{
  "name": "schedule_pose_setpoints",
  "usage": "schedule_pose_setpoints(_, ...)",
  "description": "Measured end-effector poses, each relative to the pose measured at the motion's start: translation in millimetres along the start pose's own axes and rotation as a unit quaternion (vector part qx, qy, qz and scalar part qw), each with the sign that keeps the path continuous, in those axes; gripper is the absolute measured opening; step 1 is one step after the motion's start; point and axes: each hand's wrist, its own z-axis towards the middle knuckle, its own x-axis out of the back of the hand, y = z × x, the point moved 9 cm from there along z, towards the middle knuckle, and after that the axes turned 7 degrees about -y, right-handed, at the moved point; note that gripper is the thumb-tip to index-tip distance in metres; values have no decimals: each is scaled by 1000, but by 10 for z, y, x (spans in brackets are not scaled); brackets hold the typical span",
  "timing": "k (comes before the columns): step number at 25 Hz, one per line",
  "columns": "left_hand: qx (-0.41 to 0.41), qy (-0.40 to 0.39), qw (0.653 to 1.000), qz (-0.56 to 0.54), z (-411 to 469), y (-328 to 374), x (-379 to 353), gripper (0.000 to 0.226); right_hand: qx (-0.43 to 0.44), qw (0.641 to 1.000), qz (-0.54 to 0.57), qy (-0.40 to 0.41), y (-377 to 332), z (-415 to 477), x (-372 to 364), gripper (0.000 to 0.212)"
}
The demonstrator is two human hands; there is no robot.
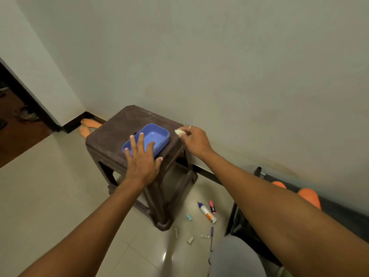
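Observation:
A blue rectangular plastic box (157,135) stands open and empty on a dark brown plastic stool (117,130) against the wall. My left hand (142,160) lies flat with spread fingers over the box's near edge. My right hand (194,140) hovers just right of the box, above the stool's right edge, and pinches a small white object (179,132) between thumb and fingers. A ring sits on one finger of that hand.
On the tiled floor right of the stool lie a glue bottle (207,212), a pink highlighter (212,207), a blue pen (211,237) and several small caps and bits. An orange object (87,126) lies in the corner behind the stool. Dark furniture with orange items (309,196) stands at the right.

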Motion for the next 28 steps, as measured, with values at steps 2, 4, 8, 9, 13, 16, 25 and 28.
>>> schedule_pose_setpoints(2,-33,15,999,-13,-168,405,29,65,0,1000,15,2,140,-310,273,24)
schedule_pose_setpoints(4,-96,-7,995,-12,-409,1059,-77,64,-9,1000,9,13,452,-760,710,27)
schedule_pose_setpoints(8,-114,-45,991,-56,-575,1570,-300,61,-27,999,-23,-1,819,-1193,1032,26)
schedule_pose_setpoints(9,-122,-65,988,-65,-651,1797,-424,60,-43,999,-23,11,986,-1353,1188,25)
schedule_pose_setpoints(13,-149,-164,971,-87,-951,2637,-1031,59,-89,994,-37,42,1658,-1916,1677,24)
schedule_pose_setpoints(16,-132,-242,955,-110,-1123,3037,-1523,55,-124,990,-51,46,2121,-2234,1836,22)
schedule_pose_setpoints(25,-94,-398,907,-103,-957,3519,-2641,81,-186,967,-170,-27,3241,-2733,1580,20)
schedule_pose_setpoints(28,-109,-436,893,12,-902,3704,-2869,81,-168,962,-205,-61,3388,-2760,1400,23)
